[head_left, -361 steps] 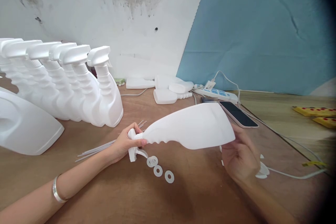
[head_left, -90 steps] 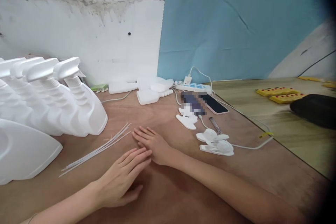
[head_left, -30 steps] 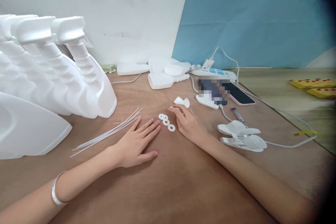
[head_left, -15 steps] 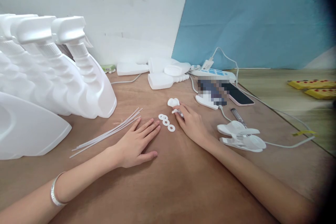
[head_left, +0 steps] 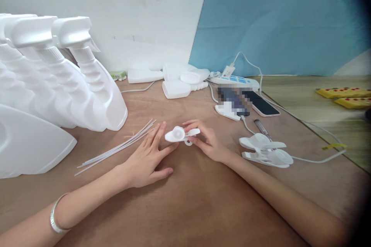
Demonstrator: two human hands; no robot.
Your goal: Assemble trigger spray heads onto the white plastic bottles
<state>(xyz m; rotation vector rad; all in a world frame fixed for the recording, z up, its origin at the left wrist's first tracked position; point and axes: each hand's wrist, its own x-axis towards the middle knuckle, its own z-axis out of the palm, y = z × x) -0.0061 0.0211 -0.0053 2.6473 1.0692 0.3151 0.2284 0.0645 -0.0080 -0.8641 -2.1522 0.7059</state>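
My right hand (head_left: 209, 142) pinches a white trigger spray head (head_left: 177, 134) by its right end, just above the wooden table (head_left: 197, 208). Below the spray head a white ring washer (head_left: 188, 142) shows; the other washers are hidden behind it or by my fingers. My left hand (head_left: 146, 158) rests palm down with fingers spread, holding nothing. Its fingertips lie beside a bunch of thin white tubes (head_left: 116, 148). Two more white spray heads (head_left: 265, 150) lie together to the right of my right forearm.
White spray bottles (head_left: 100, 92) with heads on stand at the left. Several headless bottles (head_left: 176, 89) lie at the back. Toward the right are a power strip (head_left: 236, 82), a phone (head_left: 262, 104), a pen-like tool (head_left: 261, 126) and a white cable (head_left: 319, 161). Yellow objects (head_left: 344, 92) sit beyond the table edge.
My right hand has lifted the spray head and brought it nearer and to the left, over the washers. My left hand's fingers have drawn closer together and shifted slightly left.
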